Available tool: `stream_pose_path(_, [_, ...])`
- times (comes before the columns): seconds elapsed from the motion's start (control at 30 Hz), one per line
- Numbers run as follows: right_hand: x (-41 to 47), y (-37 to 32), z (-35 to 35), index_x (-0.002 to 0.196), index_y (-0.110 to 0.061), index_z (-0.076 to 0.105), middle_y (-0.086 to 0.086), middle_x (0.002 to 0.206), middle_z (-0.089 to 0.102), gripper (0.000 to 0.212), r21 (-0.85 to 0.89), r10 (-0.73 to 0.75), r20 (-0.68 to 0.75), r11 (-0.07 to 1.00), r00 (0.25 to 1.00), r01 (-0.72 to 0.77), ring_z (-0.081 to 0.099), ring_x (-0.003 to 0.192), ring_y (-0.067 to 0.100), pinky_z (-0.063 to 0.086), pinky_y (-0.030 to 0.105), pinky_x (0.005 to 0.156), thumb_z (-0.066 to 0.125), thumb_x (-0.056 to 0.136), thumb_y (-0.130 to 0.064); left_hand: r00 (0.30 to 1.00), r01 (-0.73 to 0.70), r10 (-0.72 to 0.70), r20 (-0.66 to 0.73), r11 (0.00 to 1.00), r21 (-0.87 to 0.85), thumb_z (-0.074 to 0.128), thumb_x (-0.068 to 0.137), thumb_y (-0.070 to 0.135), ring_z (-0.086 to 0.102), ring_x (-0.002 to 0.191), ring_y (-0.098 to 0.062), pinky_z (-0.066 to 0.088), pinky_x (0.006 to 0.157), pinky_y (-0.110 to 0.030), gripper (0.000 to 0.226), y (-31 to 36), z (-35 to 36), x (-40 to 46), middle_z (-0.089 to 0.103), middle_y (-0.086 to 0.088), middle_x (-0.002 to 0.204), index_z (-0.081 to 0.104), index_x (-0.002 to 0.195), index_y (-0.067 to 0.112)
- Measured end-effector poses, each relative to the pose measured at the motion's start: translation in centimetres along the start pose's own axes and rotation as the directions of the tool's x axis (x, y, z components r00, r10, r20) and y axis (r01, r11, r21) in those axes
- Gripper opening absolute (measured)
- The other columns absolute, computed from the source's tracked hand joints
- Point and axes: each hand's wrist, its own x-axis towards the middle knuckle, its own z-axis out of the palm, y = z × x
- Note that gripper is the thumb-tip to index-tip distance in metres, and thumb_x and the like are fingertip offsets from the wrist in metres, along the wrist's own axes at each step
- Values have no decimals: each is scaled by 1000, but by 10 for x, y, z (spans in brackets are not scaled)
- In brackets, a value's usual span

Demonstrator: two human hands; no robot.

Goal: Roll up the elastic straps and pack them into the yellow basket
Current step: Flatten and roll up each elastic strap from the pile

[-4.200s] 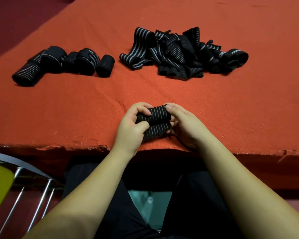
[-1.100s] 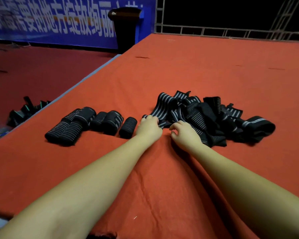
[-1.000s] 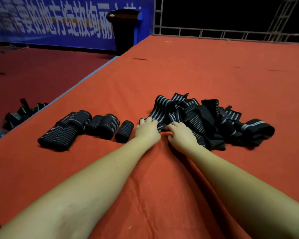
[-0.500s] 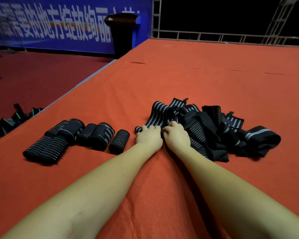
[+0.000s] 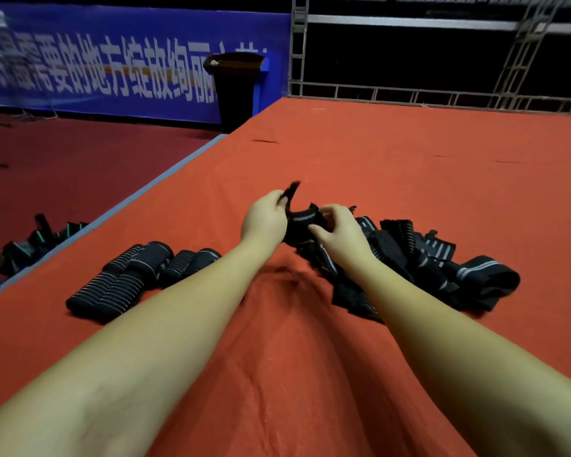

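**Both hands on one loose strap, lifted at frame centre**

The left hand (image 5: 265, 216) and right hand (image 5: 338, 233) each pinch the same elastic strap (image 5: 298, 222) with curled fingers. It is a black band with a pale grey stripe, slack and unrolled; it sags in a curve between the hands, and one short end sticks up past the left hand's fingertips. The strap hangs just above the orange cloth (image 5: 393, 166).

Directly behind and right of the right hand, at centre right of the frame, lies the tangled pile of loose straps (image 5: 435, 258), black with grey striping. Left of the left forearm, at centre left, sits a row of rolled straps (image 5: 126, 278), tight black cylinders touching one another.

At the far left edge, below the platform edge, a dark bundle with green trim (image 5: 30, 242) lies on the red floor. A blue banner (image 5: 112, 64) crosses the upper left.
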Motion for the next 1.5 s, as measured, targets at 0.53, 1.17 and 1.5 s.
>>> stream_pose_path(0.53, [-6,-72,-33,147,-31,34,-7,150,42,84,-101,-56,139,992,989,70,39,138,19,37,51,107,75,75,-51,997,-19,-41,-67,699,-715,49,102,23,69,92,-23,54,93,-42,20,120,-116,12,71,-5,92,65,91,20])
stream_pose_path(1.17, [-105,-37,-121,102,-28,68,-9,90,70,17,-144,258,340,965,905,-221,61,76,-1,45,15,64,71,85,-28,933,122,-360,7,299,-946,67,89,40,72,91,-31,57,83,-52,32,144,-189,-6,74,-10,101,68,102,11])
stream_pose_path(1.5, [-193,53,-186,103,-13,68,4,92,71,14,195,516,242,804,822,-562,64,80,16,48,30,74,63,91,-9,856,107,-516,-29,232,-967,57,99,29,72,84,-21,59,66,-35,22,62,-170,-68,71,-3,93,63,109,10])
